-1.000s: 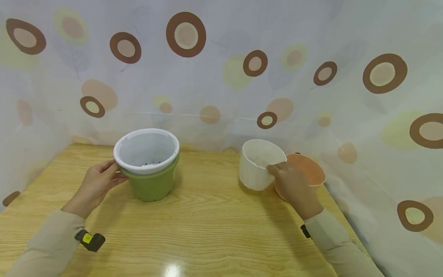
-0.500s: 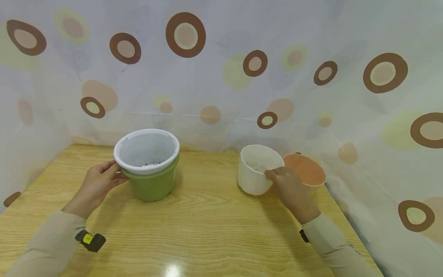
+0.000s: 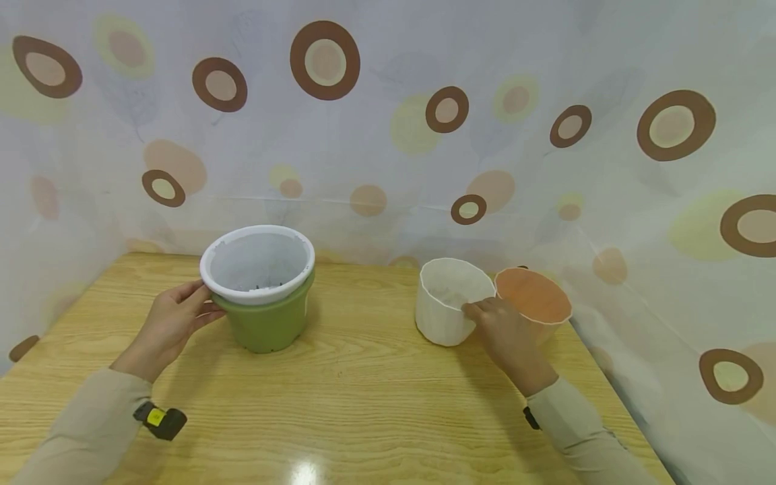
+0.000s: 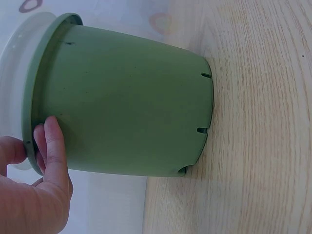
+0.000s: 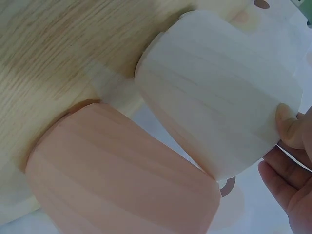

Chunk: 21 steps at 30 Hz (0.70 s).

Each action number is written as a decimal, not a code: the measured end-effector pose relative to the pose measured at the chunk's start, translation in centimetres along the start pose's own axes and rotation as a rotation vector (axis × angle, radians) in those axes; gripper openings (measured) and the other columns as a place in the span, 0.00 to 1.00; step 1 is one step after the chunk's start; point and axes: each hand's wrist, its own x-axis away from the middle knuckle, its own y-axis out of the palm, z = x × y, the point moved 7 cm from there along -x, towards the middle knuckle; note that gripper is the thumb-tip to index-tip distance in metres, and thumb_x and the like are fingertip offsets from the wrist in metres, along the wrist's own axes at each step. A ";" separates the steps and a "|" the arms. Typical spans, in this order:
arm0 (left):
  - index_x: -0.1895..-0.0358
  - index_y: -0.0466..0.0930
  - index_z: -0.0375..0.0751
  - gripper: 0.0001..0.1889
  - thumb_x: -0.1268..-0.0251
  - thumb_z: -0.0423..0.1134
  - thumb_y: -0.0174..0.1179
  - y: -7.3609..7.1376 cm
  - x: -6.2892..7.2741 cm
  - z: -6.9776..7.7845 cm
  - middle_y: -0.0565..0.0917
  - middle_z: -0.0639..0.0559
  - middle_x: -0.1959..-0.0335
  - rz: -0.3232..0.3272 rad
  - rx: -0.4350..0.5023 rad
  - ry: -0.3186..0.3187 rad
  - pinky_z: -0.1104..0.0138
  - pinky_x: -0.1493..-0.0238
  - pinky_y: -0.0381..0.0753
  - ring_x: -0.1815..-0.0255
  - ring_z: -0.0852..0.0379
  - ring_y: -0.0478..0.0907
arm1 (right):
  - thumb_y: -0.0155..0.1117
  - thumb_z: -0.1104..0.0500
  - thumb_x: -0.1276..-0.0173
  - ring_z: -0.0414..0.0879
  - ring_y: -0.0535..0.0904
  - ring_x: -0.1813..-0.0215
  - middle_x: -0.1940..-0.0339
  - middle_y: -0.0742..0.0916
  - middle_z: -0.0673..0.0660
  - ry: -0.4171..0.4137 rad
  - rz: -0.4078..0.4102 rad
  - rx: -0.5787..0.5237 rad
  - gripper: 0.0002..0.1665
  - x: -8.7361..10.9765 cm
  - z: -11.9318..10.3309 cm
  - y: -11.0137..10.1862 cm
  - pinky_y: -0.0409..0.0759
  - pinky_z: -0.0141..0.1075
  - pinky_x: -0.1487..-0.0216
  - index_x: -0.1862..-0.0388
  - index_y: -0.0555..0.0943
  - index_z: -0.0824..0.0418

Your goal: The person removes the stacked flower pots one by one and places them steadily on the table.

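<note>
My left hand point(image 3: 172, 322) pinches the rim of a green flowerpot point(image 3: 269, 327), thumb at the top edge and fingers under the lip. A white flowerpot point(image 3: 257, 296) is nested inside it, only its rim and inner wall showing. Farther right, my right hand point(image 3: 506, 337) pinches the near right rim of a cream fluted flowerpot point(image 3: 438, 316). In the right wrist view the thumb point(image 5: 287, 124) presses on that pot's outer wall. An orange fluted flowerpot point(image 3: 533, 296) stands just to its right, the two rims meeting; my right hand partly hides it.
All the pots stand toward the back of a wooden table point(image 3: 339, 404). A patterned curtain point(image 3: 376, 155) hangs close behind them and along the right edge. A black strap device point(image 3: 160, 419) sits on the left wrist.
The cream flowerpot has come down onto the table and slightly toward me, with my right hand on its rim. The left hand and the nested pots have stayed put.
</note>
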 end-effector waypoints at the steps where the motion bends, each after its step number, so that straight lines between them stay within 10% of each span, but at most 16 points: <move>1: 0.27 0.46 0.25 0.42 0.31 0.50 0.56 0.0 0.0 0.0 0.76 0.62 0.55 0.001 -0.004 -0.001 0.74 0.52 0.84 0.60 0.68 0.80 | 0.67 0.82 0.57 0.53 0.82 0.65 0.68 0.87 0.57 0.002 0.002 0.007 0.22 0.0 0.0 0.0 0.86 0.43 0.64 0.64 0.84 0.63; 21: 0.27 0.47 0.25 0.41 0.30 0.51 0.54 0.0 0.0 0.1 0.77 0.63 0.57 0.022 -0.043 -0.013 0.74 0.53 0.84 0.60 0.68 0.80 | 0.73 0.68 0.45 0.52 0.84 0.65 0.67 0.87 0.58 0.035 -0.088 -0.080 0.11 -0.3 0.1 0.5 0.86 0.42 0.66 0.61 0.84 0.65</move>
